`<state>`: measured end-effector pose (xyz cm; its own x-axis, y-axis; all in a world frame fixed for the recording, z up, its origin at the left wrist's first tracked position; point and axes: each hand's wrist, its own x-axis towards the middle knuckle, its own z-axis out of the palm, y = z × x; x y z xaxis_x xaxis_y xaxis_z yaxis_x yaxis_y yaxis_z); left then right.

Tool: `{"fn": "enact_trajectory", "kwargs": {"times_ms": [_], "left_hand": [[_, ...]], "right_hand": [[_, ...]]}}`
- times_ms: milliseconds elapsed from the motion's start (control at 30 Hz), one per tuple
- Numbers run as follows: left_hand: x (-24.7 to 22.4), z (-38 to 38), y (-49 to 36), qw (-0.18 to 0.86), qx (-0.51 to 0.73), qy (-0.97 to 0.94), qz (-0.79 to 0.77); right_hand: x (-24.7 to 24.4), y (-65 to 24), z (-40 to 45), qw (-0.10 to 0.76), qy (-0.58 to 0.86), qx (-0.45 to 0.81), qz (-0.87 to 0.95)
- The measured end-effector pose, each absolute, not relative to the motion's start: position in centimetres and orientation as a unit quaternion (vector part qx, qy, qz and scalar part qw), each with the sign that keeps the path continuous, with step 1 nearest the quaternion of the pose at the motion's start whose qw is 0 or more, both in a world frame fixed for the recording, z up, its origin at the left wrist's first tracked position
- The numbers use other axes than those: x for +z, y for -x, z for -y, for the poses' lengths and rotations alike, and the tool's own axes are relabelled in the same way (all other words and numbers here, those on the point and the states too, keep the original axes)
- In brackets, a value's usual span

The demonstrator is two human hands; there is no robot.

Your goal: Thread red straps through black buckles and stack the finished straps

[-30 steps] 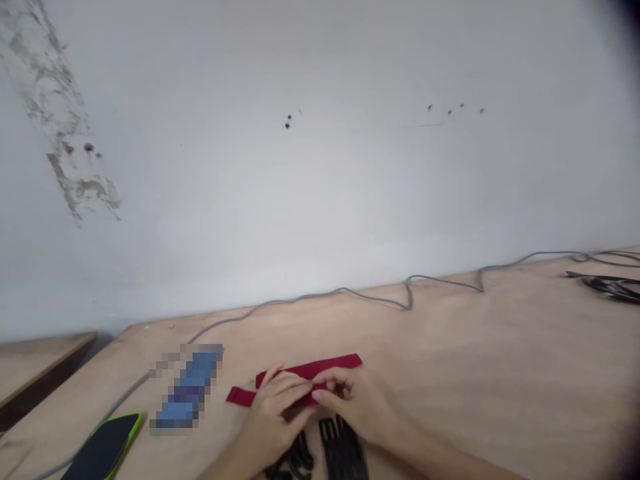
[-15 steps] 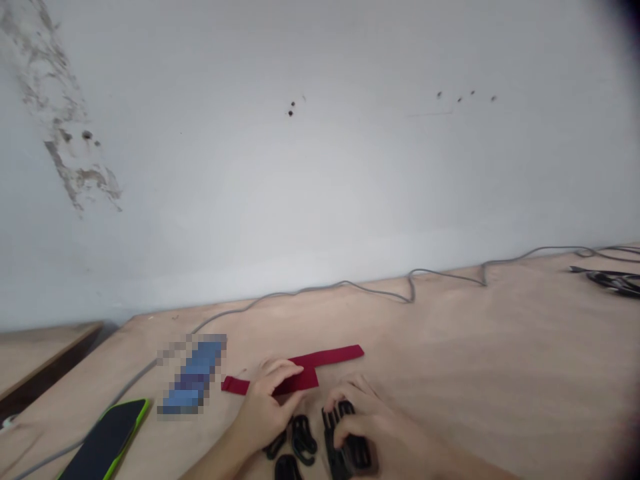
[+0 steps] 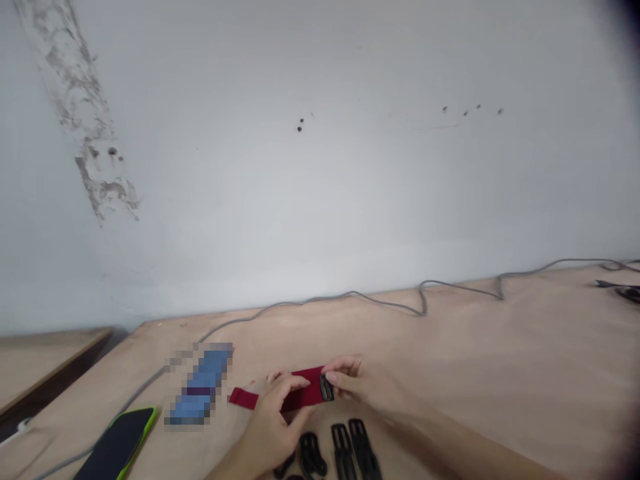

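A red strap (image 3: 306,393) lies folded on the wooden table. My left hand (image 3: 275,420) rests over its left part, thumb and fingers curved around the fabric. At the strap's right end, my right hand (image 3: 350,381) pinches a small black buckle (image 3: 327,387) between thumb and fingers. The buckle touches the red fabric; whether the strap passes through it cannot be told. Nearer to me lie several black plastic buckle parts (image 3: 343,451), some partly hidden by my left hand.
A phone with a green-edged case (image 3: 117,443) lies at the lower left, near a blurred blue item (image 3: 203,387). A grey cable (image 3: 280,304) runs along the back of the wooden table (image 3: 475,373). Black cables (image 3: 630,294) lie at the far right, below the wall.
My right hand has moved up from the black parts to the strap's right end, now with a buckle in its fingers. My left hand stays over the strap. The view has shifted slightly.
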<state>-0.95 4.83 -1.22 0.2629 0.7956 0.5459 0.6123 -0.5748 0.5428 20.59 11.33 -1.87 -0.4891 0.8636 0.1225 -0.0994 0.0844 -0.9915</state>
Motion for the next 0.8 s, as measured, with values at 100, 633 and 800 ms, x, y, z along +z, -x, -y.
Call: {"fn": "enact_trajectory", "kwargs": {"times_ms": [100,633,800], "left_hand": [[-1.4,-4.9,0.8,0.100,0.408,-0.790,-0.447],[-0.8,-5.1,0.6,0.077,0.415,-0.806,-0.414],[-0.6,-5.1,0.8,0.128,0.454,-0.764,-0.439]], "right_hand": [[-2.0,-20.2,-11.1,0.396,0.303,0.601,0.625],[-1.2,-20.0,-9.6,0.407,0.306,0.617,0.600],[-1.9,-21.3,-10.9,0.336,0.292,0.653,0.613]]}}
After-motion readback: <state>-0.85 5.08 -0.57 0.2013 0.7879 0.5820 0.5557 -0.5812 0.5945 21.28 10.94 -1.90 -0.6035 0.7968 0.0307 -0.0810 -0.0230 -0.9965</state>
